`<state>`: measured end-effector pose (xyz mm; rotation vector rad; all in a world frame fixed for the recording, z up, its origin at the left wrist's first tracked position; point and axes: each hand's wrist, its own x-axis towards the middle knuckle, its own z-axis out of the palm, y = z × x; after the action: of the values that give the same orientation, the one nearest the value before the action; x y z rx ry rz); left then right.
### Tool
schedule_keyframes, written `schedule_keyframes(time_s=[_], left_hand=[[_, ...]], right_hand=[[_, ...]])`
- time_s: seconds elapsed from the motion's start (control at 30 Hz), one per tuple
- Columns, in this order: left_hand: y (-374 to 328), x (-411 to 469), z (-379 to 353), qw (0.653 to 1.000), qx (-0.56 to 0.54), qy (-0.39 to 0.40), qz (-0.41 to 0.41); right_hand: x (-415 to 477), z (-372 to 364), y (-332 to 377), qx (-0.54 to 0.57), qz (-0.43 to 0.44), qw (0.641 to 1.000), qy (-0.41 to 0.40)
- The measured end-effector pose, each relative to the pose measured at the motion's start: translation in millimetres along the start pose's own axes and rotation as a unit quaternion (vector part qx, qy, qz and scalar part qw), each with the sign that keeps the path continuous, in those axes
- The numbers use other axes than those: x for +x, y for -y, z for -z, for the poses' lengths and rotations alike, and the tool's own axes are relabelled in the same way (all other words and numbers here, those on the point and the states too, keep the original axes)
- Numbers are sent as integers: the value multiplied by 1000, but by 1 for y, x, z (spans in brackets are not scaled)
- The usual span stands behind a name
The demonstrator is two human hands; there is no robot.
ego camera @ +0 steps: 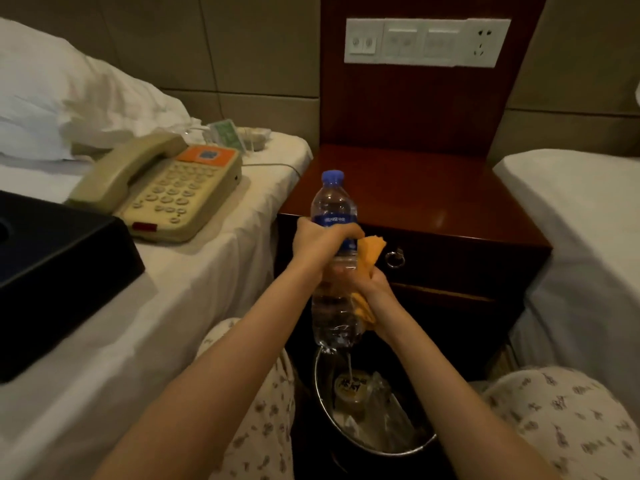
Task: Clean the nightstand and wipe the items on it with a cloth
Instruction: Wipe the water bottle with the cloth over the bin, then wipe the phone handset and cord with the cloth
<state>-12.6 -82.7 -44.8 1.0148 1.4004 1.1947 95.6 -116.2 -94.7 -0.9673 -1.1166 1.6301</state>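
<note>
Fingers of the left hand (317,242) gripped the upright, water-filled bottle (334,265) in front of the nightstand (433,202), while the right hand (375,282) pressed a cloth (369,252) against it above a bin (374,410) holding rubbish.

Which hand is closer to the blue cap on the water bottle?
The left hand. It grips the water bottle around the label, just under the blue cap. The right hand is lower, pressing the orange cloth against the bottle's body.
</note>
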Motion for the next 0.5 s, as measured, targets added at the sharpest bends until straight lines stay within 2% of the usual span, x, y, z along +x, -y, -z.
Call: schedule_keyframes(time_s=[0.1,0.27,0.5], left_hand=[[-23,4,3,1000,8,25,14],[-69,2,16,991,48,112,49],[-131,-2,61,988,130,85,21]], right_hand=[[8,-7,14,33,13,999,-31],[23,-36,48,158,13,987,-9],[64,-97,101,137,57,986,-69]])
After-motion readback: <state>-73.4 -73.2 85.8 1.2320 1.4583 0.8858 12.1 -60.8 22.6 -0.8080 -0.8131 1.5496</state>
